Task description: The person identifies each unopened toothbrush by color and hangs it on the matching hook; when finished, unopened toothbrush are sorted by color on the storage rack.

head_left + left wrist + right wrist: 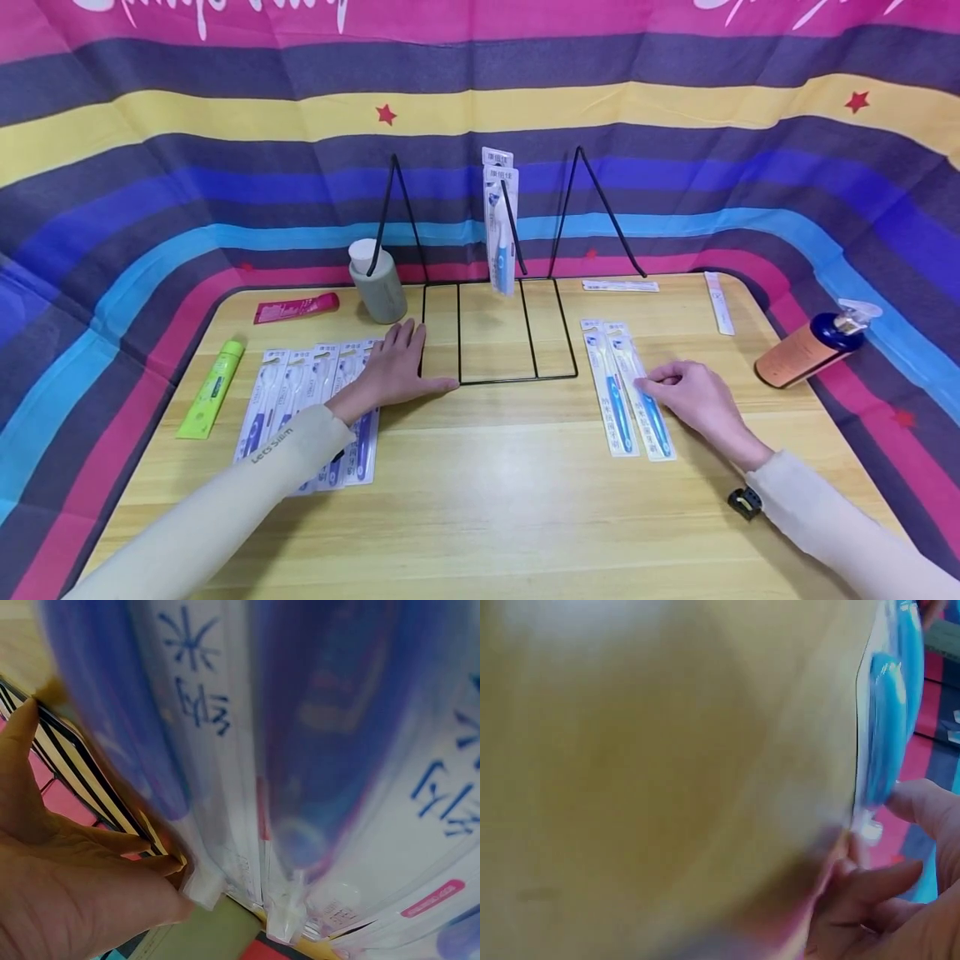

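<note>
Part done, by the look of it: two toothbrush packs (497,237) are hung on the middle wire of the rack (459,333), near the far edge of the table (510,500). Two blue packs (613,400) are left lying toward the right edge, about five purple packs (318,379) toward the left; presumably all are still to be hung. The right-hand blue pack (647,408) is pinched at its side by the right hand (697,400), grip closed to thumb and fingers. The left hand (393,367) is spread wide by the rack's near left corner, nothing held in its grip; contact with the wire can't be confirmed. 康倍佳 is printed on pack tops, 纳米抗菌牙刷 down the lower blue packs. Left sleeve (300,446) is read roughly as "Lets Slim"; lettering on the green tube (212,396) is too small.
</note>
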`<state>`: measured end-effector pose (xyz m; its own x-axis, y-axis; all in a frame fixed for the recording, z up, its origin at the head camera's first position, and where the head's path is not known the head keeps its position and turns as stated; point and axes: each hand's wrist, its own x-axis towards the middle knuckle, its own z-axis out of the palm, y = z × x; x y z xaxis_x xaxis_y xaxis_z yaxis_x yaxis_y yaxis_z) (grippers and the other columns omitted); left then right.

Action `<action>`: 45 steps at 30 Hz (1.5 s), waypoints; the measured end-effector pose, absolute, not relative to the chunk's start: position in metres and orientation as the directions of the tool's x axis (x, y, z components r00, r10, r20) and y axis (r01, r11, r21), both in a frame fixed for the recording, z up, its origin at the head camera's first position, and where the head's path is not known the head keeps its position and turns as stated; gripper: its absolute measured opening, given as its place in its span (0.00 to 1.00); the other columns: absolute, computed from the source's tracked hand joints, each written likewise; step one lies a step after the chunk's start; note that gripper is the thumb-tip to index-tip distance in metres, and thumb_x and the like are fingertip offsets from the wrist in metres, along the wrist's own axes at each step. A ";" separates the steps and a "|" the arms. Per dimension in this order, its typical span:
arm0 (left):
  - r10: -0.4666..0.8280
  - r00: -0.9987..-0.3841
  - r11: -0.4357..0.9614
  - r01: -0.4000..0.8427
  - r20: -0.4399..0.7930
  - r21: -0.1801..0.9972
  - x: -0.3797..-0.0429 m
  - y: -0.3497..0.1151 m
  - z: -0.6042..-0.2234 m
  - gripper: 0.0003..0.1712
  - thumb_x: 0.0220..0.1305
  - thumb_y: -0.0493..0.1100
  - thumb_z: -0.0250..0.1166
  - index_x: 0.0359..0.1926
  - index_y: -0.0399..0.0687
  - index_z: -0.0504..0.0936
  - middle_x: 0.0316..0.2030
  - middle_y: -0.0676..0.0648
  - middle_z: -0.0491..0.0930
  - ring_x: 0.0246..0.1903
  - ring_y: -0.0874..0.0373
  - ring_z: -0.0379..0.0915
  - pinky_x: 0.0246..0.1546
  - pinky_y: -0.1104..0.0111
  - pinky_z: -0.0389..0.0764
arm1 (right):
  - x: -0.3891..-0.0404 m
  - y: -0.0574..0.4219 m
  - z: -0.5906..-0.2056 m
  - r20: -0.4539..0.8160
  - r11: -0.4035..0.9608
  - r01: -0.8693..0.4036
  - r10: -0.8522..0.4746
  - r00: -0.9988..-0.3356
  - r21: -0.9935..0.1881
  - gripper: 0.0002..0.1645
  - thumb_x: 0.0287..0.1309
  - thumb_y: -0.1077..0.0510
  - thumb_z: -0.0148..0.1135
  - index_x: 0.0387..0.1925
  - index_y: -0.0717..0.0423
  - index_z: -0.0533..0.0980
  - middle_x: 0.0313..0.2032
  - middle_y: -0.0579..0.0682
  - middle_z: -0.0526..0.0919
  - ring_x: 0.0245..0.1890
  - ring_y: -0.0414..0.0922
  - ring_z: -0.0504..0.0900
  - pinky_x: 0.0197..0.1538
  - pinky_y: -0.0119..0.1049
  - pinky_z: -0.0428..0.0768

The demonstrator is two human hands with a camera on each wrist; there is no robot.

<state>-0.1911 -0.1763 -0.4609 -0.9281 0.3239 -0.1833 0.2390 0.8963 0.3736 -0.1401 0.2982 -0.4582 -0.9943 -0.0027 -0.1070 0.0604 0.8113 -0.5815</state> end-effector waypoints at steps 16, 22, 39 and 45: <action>0.328 -0.925 0.896 0.240 -0.191 0.373 -0.193 -0.177 -0.463 0.72 0.64 0.79 0.65 0.86 0.33 0.49 0.85 0.29 0.41 0.83 0.27 0.36 0.78 0.30 0.43 | -0.139 0.309 -0.451 -0.224 0.805 0.150 0.022 -0.974 -0.573 0.33 0.70 0.38 0.71 0.50 0.67 0.83 0.41 0.57 0.87 0.38 0.50 0.80 0.41 0.41 0.74; 0.323 -0.927 0.897 0.235 -0.191 0.375 -0.192 -0.177 -0.462 0.71 0.64 0.79 0.66 0.86 0.33 0.50 0.85 0.29 0.41 0.83 0.27 0.36 0.78 0.30 0.42 | -0.135 0.311 -0.452 -0.169 0.727 0.137 0.029 -0.985 -0.673 0.31 0.74 0.43 0.70 0.58 0.66 0.75 0.43 0.64 0.90 0.38 0.48 0.85 0.37 0.37 0.77; 0.327 -0.926 0.903 0.248 -0.188 0.351 -0.190 -0.177 -0.462 0.71 0.64 0.80 0.66 0.86 0.33 0.51 0.85 0.28 0.43 0.82 0.26 0.38 0.78 0.30 0.44 | -0.116 0.227 -0.424 0.084 0.107 -0.096 -0.114 -0.990 -0.990 0.11 0.75 0.64 0.69 0.54 0.64 0.83 0.44 0.49 0.88 0.36 0.40 0.84 0.37 0.32 0.86; 0.326 -0.926 0.901 0.245 -0.188 0.357 -0.190 -0.177 -0.461 0.71 0.65 0.79 0.66 0.86 0.33 0.51 0.85 0.28 0.43 0.83 0.26 0.38 0.78 0.31 0.44 | -0.124 0.192 -0.401 0.307 0.111 -0.318 -0.107 -0.946 -0.942 0.09 0.75 0.67 0.66 0.53 0.67 0.81 0.43 0.56 0.86 0.35 0.47 0.83 0.39 0.34 0.85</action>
<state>-0.1904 -0.1767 -0.4606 -0.9264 0.3264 -0.1878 0.2453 0.9015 0.3566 -0.1239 0.1918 -0.4006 -0.9458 -0.1069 0.3067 -0.3179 0.1106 -0.9417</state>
